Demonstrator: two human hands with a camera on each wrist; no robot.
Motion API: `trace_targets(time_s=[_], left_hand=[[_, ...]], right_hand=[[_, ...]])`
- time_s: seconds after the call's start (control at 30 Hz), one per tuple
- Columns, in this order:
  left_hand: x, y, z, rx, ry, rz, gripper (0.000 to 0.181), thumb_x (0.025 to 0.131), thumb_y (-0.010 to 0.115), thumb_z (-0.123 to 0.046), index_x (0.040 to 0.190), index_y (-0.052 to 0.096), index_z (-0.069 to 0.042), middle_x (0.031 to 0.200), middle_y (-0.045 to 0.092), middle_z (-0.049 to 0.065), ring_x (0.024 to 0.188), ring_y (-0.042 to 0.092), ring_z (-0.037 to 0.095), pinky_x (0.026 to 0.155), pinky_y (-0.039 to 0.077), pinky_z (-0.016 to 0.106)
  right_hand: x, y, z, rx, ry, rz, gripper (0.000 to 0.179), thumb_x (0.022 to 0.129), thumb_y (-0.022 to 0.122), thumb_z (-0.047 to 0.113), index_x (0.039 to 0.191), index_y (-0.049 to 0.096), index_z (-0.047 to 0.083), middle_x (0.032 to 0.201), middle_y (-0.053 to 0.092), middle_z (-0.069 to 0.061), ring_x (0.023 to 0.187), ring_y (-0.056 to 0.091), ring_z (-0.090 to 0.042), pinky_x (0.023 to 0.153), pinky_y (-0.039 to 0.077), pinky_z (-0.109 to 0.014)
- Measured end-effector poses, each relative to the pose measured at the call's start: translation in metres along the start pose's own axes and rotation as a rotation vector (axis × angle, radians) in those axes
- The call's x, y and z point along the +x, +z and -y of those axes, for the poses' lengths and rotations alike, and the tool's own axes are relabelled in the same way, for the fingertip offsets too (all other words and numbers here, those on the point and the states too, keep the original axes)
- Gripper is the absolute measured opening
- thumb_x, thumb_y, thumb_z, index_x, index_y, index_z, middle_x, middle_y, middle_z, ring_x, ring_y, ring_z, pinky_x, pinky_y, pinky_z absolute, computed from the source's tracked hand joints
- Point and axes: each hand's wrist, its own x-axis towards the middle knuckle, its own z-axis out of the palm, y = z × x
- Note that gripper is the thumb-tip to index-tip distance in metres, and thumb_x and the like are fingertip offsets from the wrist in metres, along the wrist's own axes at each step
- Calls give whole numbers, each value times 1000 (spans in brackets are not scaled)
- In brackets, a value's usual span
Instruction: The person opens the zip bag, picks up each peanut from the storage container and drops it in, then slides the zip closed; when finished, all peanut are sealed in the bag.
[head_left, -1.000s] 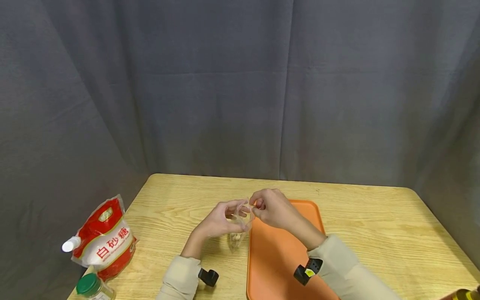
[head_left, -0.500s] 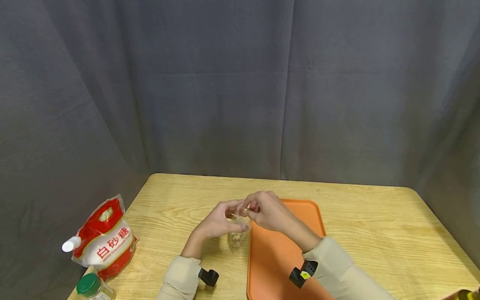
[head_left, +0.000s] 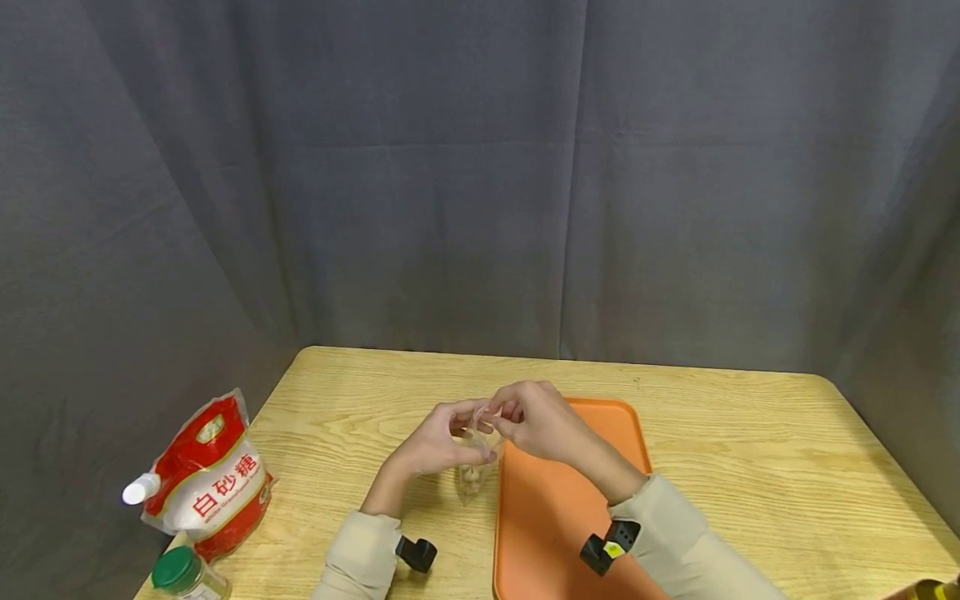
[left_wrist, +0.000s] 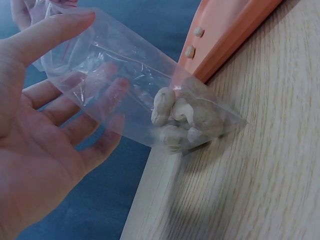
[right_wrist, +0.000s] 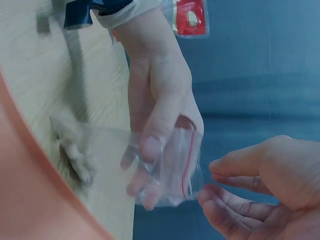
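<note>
A clear zip bag point(left_wrist: 135, 65) with a red seal line hangs with its lower corner at the table, holding several peanuts point(left_wrist: 187, 112) in shell. My left hand point(head_left: 442, 437) grips it near the top, thumb on one side and spread fingers on the other, showing through the plastic. My right hand point(head_left: 536, 421) has its fingers bent at the bag's mouth, pinching at the edge. In the right wrist view, the right fingertips point(right_wrist: 210, 192) lie right at the rim beside the red line. Two small peanuts point(left_wrist: 195, 42) sit in the orange tray point(left_wrist: 220, 35).
The orange tray spans the table point(head_left: 750, 467) below my right forearm. At the left edge stand a red and white sugar pouch point(head_left: 213, 483) and a green-capped jar point(head_left: 187, 575). A dark, yellow-marked object point(head_left: 926, 590) shows at the bottom right corner. Grey curtains point(head_left: 450, 208) surround the table.
My right hand has moved left, closer to the left hand, and the bag's mouth looks narrower than a second ago. The left hand has stayed in place.
</note>
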Motion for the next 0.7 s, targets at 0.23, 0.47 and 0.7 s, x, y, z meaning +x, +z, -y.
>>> trace_targets(time_s=[0.23,0.47,0.7], left_hand=[[0,0,1,-1,5,-8,72,82,78,-14,147,49,-11,121,67,6,105,61,25,96,45,47],[0,0,-1,16,10,-13,73,80,79,-11,146,50,-9,120,67,5,104,61,25,95,45,44],[1,1,1,20,13,-2,75,80,79,-12,148,48,-9,124,65,11,108,60,25,98,44,46]], right_hand=[[-5,-13,-22,-2,86,-26,8,87,70,1,95,73,1,72,61,2,59,54,-9,57,48,-28],[-13,-13,-67,-54,230,-30,6,85,71,1,90,73,2,67,59,1,56,50,-12,56,43,-31],[-24,-9,-99,-171,333,-11,8,83,74,2,90,73,0,71,62,-4,62,52,-17,56,42,-32]])
